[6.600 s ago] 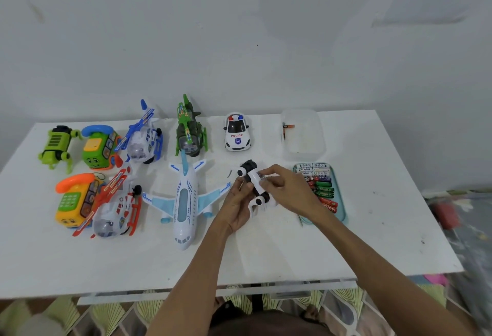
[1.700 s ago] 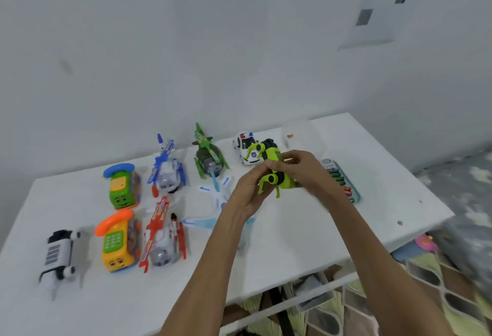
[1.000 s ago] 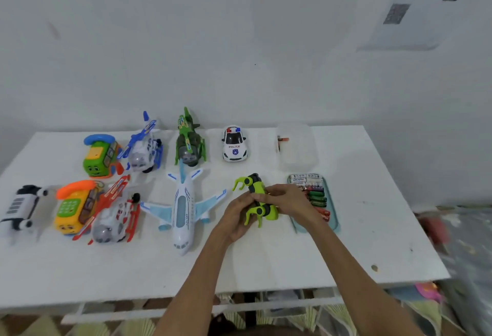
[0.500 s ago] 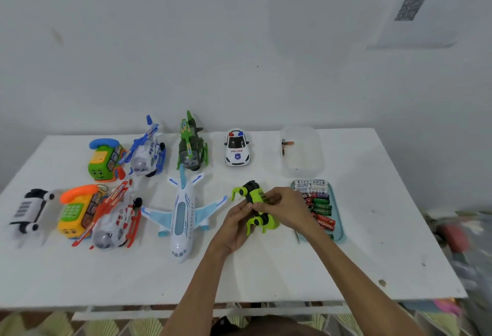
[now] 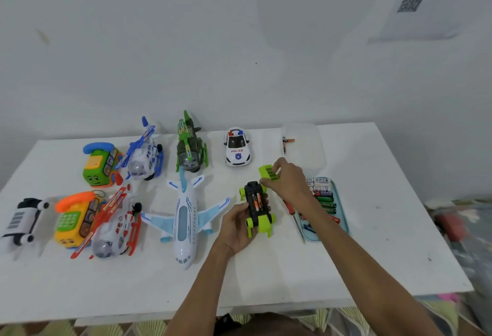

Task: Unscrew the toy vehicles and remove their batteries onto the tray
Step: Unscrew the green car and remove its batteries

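The left hand point(image 5: 237, 225) grips the green toy vehicle point(image 5: 257, 209) belly-up over the desk point(image 5: 266, 277), with two orange batteries point(image 5: 257, 205) exposed in its open bay. Just beyond, the right hand point(image 5: 288, 184) pinches the lifted battery cover point(image 5: 267, 173). It is probably best to set the cover down close by, then lever each cell up at one end and carry it to the tray point(image 5: 344, 218).

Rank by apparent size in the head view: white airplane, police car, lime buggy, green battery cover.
1. white airplane
2. lime buggy (left hand) and police car: close, unranked
3. green battery cover (right hand)
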Demonstrator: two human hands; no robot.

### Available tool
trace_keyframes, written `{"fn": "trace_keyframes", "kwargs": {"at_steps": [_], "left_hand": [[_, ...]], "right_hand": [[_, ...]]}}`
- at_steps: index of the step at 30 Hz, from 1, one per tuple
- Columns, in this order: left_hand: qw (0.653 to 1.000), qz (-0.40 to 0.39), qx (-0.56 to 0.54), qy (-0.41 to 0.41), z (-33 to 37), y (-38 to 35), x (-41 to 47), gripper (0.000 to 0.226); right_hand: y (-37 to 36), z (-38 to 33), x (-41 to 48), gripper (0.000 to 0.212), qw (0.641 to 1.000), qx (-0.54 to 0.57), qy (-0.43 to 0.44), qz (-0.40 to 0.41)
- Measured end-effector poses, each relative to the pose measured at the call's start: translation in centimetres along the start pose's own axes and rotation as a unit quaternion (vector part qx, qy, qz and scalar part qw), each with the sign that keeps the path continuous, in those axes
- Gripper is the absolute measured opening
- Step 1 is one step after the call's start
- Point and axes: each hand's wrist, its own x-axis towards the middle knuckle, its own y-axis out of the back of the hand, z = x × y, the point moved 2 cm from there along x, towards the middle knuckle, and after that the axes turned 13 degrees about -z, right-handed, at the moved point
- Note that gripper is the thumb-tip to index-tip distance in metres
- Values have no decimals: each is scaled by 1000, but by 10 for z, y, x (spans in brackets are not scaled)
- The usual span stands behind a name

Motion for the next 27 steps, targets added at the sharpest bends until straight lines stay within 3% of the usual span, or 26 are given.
{"fn": "trace_keyframes", "kwargs": {"at_steps": [4, 9, 15, 20, 27], "left_hand": [[999, 11, -29, -19, 1, -1, -1, 91], [999, 14, -30, -29, 1, -4, -1, 84], [998, 29, -45, -20, 0, -6, -3, 96], [999, 32, -37, -13, -1, -5, -2, 98], [999, 35, -31, -15, 0, -6, -3, 95]], "right_hand": [[-4, 2, 13, 43, 1000, -21, 0, -4], [-17, 7, 13, 34, 996, -89, 12, 5], [-13, 16, -3, 26, 987, -154, 15, 43], [-13, 29, -19, 33, 963, -253, -87, -16], [-9, 21, -21, 28, 955, -280, -84, -54]]}}
